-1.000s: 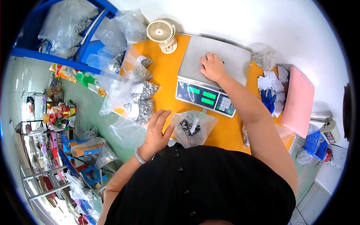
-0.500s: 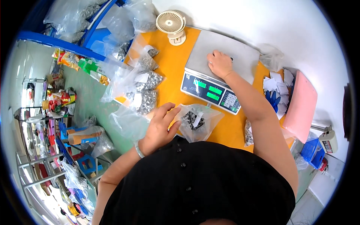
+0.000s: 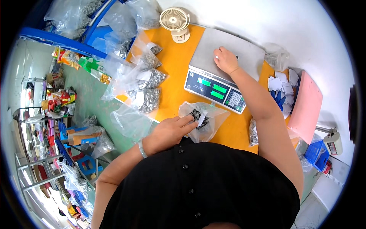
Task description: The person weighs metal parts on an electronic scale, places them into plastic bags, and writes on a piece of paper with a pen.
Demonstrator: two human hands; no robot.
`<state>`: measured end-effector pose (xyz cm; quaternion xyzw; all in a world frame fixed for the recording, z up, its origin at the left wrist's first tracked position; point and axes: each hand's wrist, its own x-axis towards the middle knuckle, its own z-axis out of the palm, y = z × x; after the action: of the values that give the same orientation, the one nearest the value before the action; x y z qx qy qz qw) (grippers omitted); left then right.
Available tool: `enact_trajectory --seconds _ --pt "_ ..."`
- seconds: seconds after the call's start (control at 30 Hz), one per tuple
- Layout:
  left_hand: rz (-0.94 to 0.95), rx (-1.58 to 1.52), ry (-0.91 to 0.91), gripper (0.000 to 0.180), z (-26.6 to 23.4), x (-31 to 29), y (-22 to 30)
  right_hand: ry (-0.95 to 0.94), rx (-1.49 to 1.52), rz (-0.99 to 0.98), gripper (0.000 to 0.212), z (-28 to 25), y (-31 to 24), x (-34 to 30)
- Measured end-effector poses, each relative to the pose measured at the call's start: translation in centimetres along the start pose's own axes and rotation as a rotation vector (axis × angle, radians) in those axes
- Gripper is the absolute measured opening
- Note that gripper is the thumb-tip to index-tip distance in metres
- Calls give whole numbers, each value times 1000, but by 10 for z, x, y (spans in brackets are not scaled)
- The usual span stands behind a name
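My left hand (image 3: 173,131) reaches over a clear plastic bag (image 3: 217,118) at the table's front edge, its fingers stretched out and the tips on the bag's near left side. Inside the bag lie small dark metal parts (image 3: 198,113) and a white paper slip (image 3: 201,121). Over the plate of the weighing scale (image 3: 207,49), my right hand (image 3: 227,61) is closed, fingers curled. A tiny white spot shows at its fingertips; what it holds, if anything, I cannot make out. Green digits glow on the scale's display (image 3: 211,89).
Several clear bags of metal rings (image 3: 149,100) line the table's left side. A small beige fan (image 3: 179,23) stands at the back. To the right are white paper slips (image 3: 281,84), a blue glove (image 3: 277,98) and a pink folder-like sheet (image 3: 307,108). Another bag of parts (image 3: 253,133) lies by my right arm.
My left hand has come down and right, from beside the bag onto it, fingers now closer together. My right hand remains over the scale plate, its fingers slightly shifted.
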<state>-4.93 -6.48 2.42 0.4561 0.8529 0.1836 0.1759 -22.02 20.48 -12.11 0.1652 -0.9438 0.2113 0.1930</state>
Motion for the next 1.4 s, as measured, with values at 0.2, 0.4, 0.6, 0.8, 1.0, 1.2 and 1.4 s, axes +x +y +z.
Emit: enact_trajectory --seconds 0.2,0.4,0.6,0.8,1.0,1.2,1.4 --pt "23 40 -168 49 -12 6 5 36 44 74 12 3 8 2" --pt "37 24 -191 50 -10 2 2 148 126 130 12 1 13 7" --pt "23 0 -192 35 0 0 -4 161 782 628 12 -33 -22 12" --pt "43 -5 -116 18 5 -4 -12 -142 1217 664 7 -114 -130 -6" --pt "58 8 -48 10 8 -5 -9 -213 878 49 9 -102 -191 -79" --pt "62 -14 -42 6 14 -15 -14 -274 579 -24 16 -86 -196 -102" --pt "107 -64 15 9 13 -18 -13 -324 583 -85 27 -78 -191 -105"
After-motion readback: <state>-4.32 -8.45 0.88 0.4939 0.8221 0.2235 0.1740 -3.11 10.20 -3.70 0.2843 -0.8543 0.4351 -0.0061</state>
